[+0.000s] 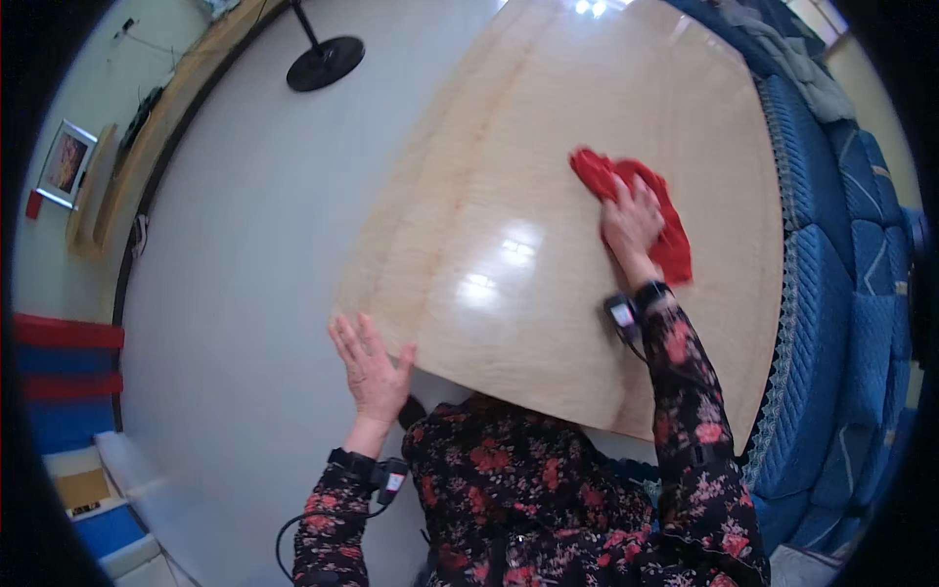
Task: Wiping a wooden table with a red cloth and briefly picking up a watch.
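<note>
Flowered dark clothing [518, 479] lies nearest the camera, covering the person's lap and both forearms. Ahead of it, a red cloth [673, 230] lies crumpled on the right half of a shiny beige table [489, 196]. The right hand [634, 217] holds the cloth against the tabletop, fingers bent over it. At the table's near left corner is the left hand [377, 377], its fingers extended and thumb spread wide, with no object in its grasp; whether it presses on the edge I cannot tell. Each wrist wears a black strap with a small device, one on the right [622, 313] and one on the left [392, 479]; their pale faces carry marks too small to read. A quilted blue sofa [831, 245] runs along the table's right side. Leftward stretches a pale floor [245, 245] with a round black stand base [326, 65], and a framed picture [67, 164] is by the far-left wall.
</note>
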The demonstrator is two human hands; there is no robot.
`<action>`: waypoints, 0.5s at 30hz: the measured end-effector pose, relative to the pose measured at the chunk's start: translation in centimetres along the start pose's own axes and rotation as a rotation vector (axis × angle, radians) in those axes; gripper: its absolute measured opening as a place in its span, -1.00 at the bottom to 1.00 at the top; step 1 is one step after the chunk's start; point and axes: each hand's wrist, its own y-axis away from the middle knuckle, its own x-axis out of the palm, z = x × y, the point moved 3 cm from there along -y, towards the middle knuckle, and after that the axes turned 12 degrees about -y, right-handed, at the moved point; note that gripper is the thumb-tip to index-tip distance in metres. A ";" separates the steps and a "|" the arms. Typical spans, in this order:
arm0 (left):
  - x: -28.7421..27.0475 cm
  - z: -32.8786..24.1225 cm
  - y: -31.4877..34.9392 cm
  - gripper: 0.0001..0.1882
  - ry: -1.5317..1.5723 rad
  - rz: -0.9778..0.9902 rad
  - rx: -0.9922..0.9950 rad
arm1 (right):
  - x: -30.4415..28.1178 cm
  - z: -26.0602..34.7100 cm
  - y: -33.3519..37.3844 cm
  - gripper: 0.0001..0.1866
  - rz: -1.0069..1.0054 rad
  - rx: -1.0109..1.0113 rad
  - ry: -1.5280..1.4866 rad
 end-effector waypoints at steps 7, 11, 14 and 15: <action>-0.8 -1.3 0.5 -0.20 0.115 0.172 -0.017 | 3.5 27.7 7.8 -0.66 0.376 -0.615 -0.498; -1.9 -2.3 3.2 -0.50 0.644 0.599 -0.082 | -1.1 21.6 14.0 -0.53 0.702 -0.958 -0.779; -4.4 2.1 9.6 -0.61 0.505 0.615 0.001 | -3.6 13.1 13.1 -0.48 0.801 -0.759 -0.579; -4.9 3.8 11.7 -0.61 0.438 0.663 -0.027 | -3.6 10.2 12.7 -0.46 0.762 -0.640 -0.503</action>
